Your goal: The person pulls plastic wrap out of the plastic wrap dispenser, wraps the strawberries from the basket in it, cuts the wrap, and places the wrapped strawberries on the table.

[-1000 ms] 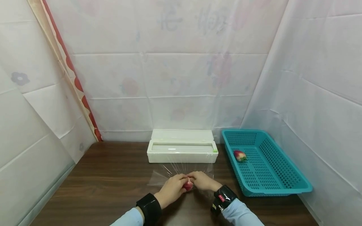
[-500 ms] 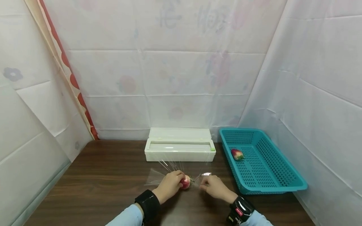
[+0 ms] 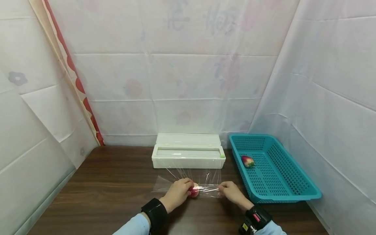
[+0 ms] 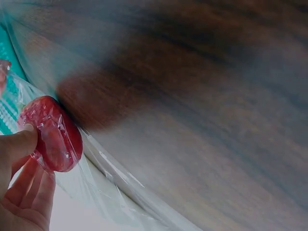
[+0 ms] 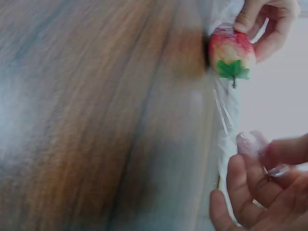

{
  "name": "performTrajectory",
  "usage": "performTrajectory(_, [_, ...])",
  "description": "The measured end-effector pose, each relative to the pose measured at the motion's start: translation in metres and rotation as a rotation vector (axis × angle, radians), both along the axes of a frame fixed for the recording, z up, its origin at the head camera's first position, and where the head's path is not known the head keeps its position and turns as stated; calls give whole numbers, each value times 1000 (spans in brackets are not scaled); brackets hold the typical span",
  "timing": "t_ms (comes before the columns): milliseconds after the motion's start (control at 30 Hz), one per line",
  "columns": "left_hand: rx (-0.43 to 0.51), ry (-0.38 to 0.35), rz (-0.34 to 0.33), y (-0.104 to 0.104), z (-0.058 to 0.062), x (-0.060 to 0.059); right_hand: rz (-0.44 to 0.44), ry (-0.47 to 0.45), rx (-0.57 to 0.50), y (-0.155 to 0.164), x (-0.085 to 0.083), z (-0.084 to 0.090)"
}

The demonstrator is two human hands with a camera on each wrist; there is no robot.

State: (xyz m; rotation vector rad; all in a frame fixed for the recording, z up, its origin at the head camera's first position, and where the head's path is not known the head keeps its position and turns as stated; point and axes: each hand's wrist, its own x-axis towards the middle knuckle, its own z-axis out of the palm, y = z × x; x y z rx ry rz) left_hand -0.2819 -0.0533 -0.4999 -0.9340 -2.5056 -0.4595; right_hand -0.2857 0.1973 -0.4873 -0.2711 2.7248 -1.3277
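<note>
A red strawberry [image 3: 195,191] with a pale top and green leaves lies on the table. My left hand [image 3: 177,193] grips it between thumb and fingers. In the left wrist view, clear plastic wrap covers the red side of the strawberry [image 4: 62,139]. Its leaves and stem show in the right wrist view, where the strawberry [image 5: 232,50] points its stem towards my right hand [image 5: 264,185]. That hand pinches a bunched edge of the plastic wrap [image 3: 209,189], stretched out to the right of the fruit.
Behind the hands stands a white plastic wrap dispenser [image 3: 188,163] with its lid raised. On the right, a teal basket [image 3: 293,198] holds another strawberry [image 3: 248,161]. White cloth hangs around the back and sides of the brown table [image 3: 97,195].
My right hand has left the strawberry and moved right, drawing the plastic wrap out with it. The left hand stays on the fruit.
</note>
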Motion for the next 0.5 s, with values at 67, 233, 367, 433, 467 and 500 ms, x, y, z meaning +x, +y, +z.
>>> performTrajectory(67, [-5, 1, 3, 1, 0, 0, -44, 63, 80, 1, 1, 3])
performTrajectory(233, [-13, -5, 16, 2, 1, -1, -133, 292, 346, 1, 1, 13])
performTrajectory(367, [-4, 3, 3, 1, 1, -1, -179, 560, 461, -8, 4, 17])
performTrajectory(433, [3, 8, -4, 1, 1, -1, -122, 697, 506, -19, 8, 16])
performTrajectory(467, [5, 13, -6, 1, 0, -2, -54, 747, 528, -25, 10, 15])
performTrajectory(500, [10, 19, -9, 0, 0, -2, 32, 783, 557, -32, 13, 14])
